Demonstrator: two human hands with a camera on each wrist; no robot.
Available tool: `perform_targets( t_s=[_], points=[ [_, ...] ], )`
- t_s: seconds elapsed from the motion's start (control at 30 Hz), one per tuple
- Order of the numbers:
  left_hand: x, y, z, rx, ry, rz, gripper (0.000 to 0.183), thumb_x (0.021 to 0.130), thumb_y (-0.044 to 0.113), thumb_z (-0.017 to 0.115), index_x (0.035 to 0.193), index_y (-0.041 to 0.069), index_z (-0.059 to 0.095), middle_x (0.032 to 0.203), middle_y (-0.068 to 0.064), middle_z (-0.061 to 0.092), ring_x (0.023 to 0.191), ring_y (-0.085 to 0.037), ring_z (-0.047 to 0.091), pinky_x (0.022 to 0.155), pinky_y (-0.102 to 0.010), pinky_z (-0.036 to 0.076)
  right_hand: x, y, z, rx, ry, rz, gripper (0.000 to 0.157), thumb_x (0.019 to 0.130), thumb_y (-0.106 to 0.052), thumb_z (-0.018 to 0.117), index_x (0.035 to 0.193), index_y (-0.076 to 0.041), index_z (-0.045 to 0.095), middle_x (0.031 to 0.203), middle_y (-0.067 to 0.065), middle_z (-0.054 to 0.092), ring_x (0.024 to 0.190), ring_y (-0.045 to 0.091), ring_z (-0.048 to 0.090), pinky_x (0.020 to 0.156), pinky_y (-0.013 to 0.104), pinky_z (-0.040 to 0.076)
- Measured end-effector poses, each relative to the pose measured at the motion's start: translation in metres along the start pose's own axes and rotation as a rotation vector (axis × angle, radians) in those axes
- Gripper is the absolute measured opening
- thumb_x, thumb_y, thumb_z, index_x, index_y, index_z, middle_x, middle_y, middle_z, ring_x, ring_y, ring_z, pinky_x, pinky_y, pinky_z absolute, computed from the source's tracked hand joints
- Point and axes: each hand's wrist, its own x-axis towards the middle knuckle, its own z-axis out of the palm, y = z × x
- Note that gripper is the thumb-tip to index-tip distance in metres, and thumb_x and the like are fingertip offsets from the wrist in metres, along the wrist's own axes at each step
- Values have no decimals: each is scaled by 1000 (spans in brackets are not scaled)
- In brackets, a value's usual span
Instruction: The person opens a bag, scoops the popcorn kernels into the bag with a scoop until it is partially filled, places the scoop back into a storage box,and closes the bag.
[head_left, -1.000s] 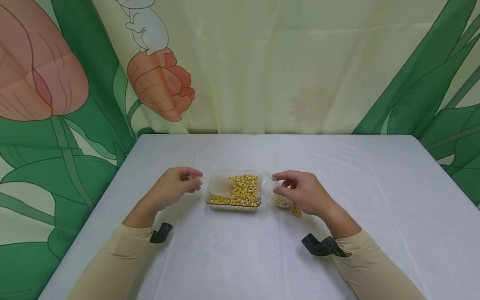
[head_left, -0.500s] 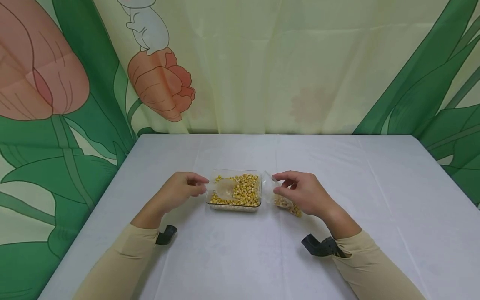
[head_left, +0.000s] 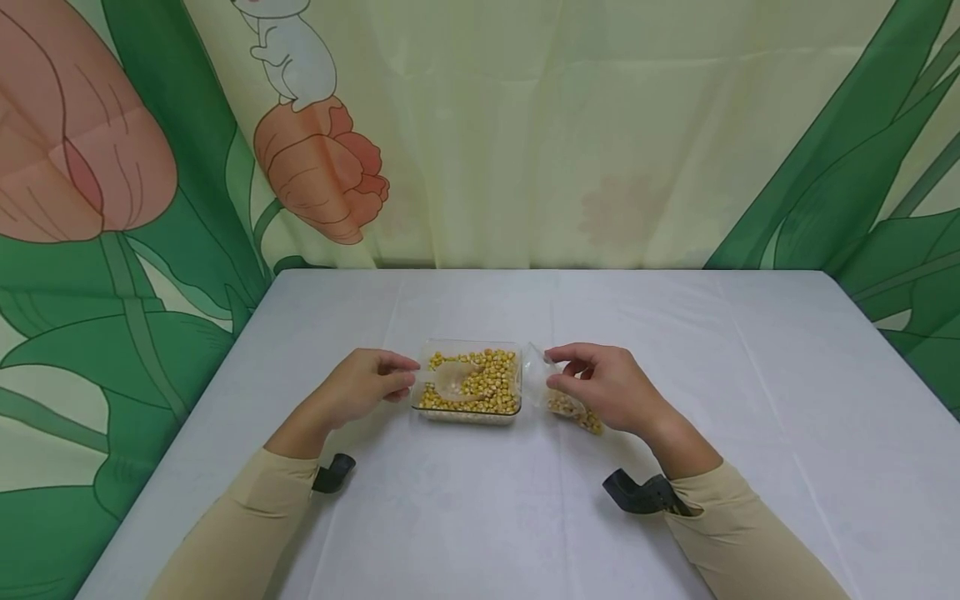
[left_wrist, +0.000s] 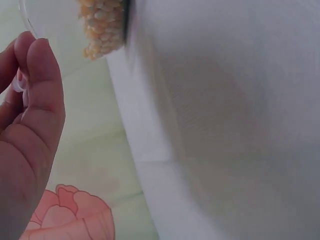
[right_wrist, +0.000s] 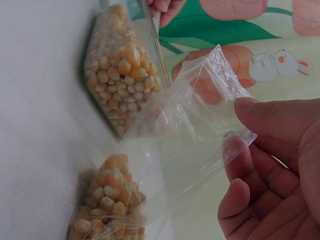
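Note:
A clear rectangular container [head_left: 467,415] holds yellow corn kernels [head_left: 495,375]. My left hand [head_left: 367,383] is at its left side, pinching the handle of a translucent spoon [head_left: 452,379] between thumb and fingers. The spoon's pale bowl lies among the kernels, partly covered by them. In the left wrist view, the handle's end [left_wrist: 19,84] peeks out between the fingers. My right hand [head_left: 600,379] pinches the upper edge of a clear plastic bag [right_wrist: 185,135] with thumb and index finger. Corn kernels [right_wrist: 110,200] fill the bag's lower part, which rests on the table right of the container.
A white cloth [head_left: 465,517] covers the table. Behind it hangs a curtain [head_left: 540,150] printed with flowers, leaves and a white rabbit. Black wrist mounts [head_left: 641,492] stick out below both sleeves.
My left hand has moved slightly right and down, taking the spoon deeper into the corn, and kernels now lie in its bowl. The right hand and bag stay put.

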Motion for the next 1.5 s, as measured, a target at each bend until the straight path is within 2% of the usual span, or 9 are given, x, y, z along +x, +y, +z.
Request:
perform_targets(
  t_s=[0.2,0.3,0.4,1.23,1.5],
  points=[
    [1,-9,-1,-207,-21,-13,30,100,4,61,125,-12,60,107,-17,68,91,-16,66,84,-30,57,-1,0,0,-3,-5,12,31,90,-14,75,119,-4,72,92,-1,69,81,18,58,70,34,51],
    [2,-14,0,-312,-38,-15,33,99,1,60,127,-17,56,104,-18,67,88,-13,65,82,-27,57,-1,0,-1,-2,-4,14,31,90,-15,75,119,-4,72,92,-1,69,81,18,58,70,34,51],
    [3,-18,0,-368,-50,-11,34,99,0,60,127,-18,54,99,-15,67,85,-11,64,79,-25,57,-1,0,-1,1,1,12,31,90,-14,75,119,-4,72,91,-1,68,81,18,58,70,34,51],
    [-1,-23,-1,-537,-54,-56,38,102,-2,52,134,-20,43,95,-8,67,83,-8,65,77,-21,56,-3,2,-1,-1,10,1,32,90,-15,76,119,-3,72,90,-2,68,80,17,58,68,31,51],
    [-3,-19,1,-579,-63,-36,40,102,-4,51,136,-21,40,95,-8,67,82,-7,65,76,-21,56,-3,3,0,8,12,3,32,90,-15,76,119,-3,72,91,-1,69,80,17,58,67,30,51]
  ],
)
